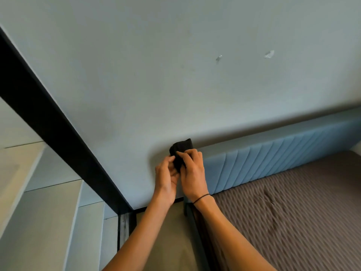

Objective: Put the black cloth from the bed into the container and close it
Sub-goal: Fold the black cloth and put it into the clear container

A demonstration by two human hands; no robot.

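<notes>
Black cloth point(180, 153) is up in the air between my two hands, bunched into a small dark wad, held in front of the pale wall point(175, 75) and just above the end of the blue padded headboard point(273, 159). It is off the bed point(293, 212) now, clear of the brown ribbed cover.

My left hand point(167, 178) pinches the lower left of the wad, thumb and fingertips closed on the fabric. My right hand point(192, 173) closes over it from the other side, fingers point(188, 153) curled across the front. Both hands are gripping the cloth, neither slack.

I judge it light and soft: it crumples into a wad and sags nowhere, so there is no weight to fight. It looks limp, not slippery, not fragile. The risk is a loose corner trailing out, so I reckon the best hold is right around the bundle's middle, keeping the folds tucked in, rather than by one edge.

What I can't make out: how big the cloth really is, since my fingers cover much of it, and whether it is folded or just scrunched. No container shows anywhere in view, nor any lid. To the left a black beam point(48, 124) runs down the wall, with pale panels point(39, 212) beyond it, and I can't tell what those are. My forearms are cut off at the bottom edge, and the bed runs out of the picture on the right.
</notes>
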